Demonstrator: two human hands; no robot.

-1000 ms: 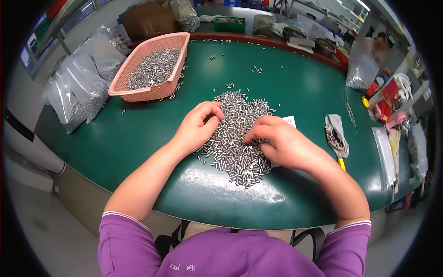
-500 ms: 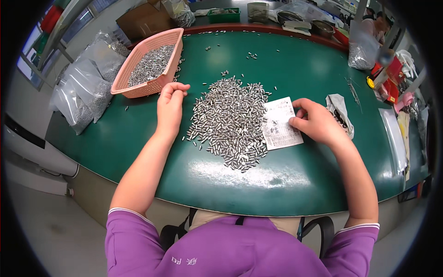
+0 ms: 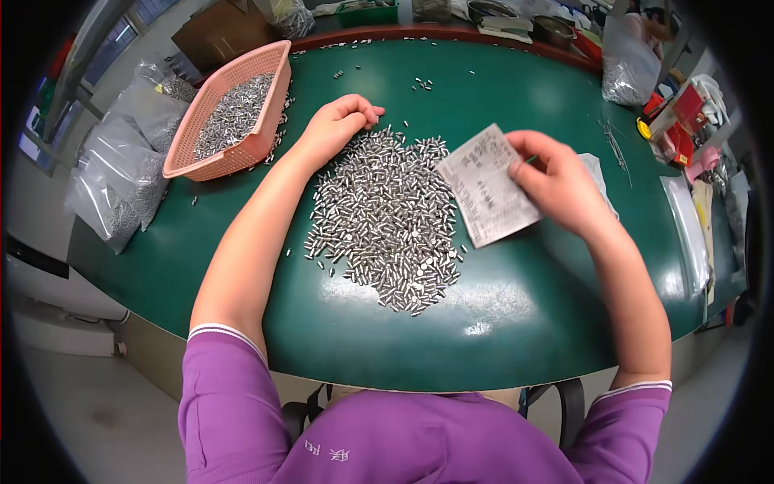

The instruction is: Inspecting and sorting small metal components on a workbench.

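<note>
Small silvery metal pins, short and cylindrical with some pointed tips, lie in a wide pile (image 3: pixel 383 222) on the green table (image 3: pixel 379 347). At the pile's far left edge is my left hand (image 3: pixel 339 129), its fingers curled and closed; whether anything sits in them is hidden. My right hand (image 3: pixel 556 177) pinches a printed paper card (image 3: pixel 493 194) between thumb and fingers. The card is tilted and seems raised just off the table at the pile's right side. Its left corner overlaps the pile's edge.
A pink plastic basket (image 3: pixel 270 125) of similar pins stands at the far left, beside clear bags (image 3: pixel 121 181) of pins. Thin wires (image 3: pixel 615 145) and a clear bag (image 3: pixel 629 77) lie to the right. A red-brown ledge (image 3: pixel 419 32) borders the table's far side.
My left hand has moved right and away, from beside the pile to its far edge. The card has risen and turned in my right hand. The view has shifted slightly.
</note>
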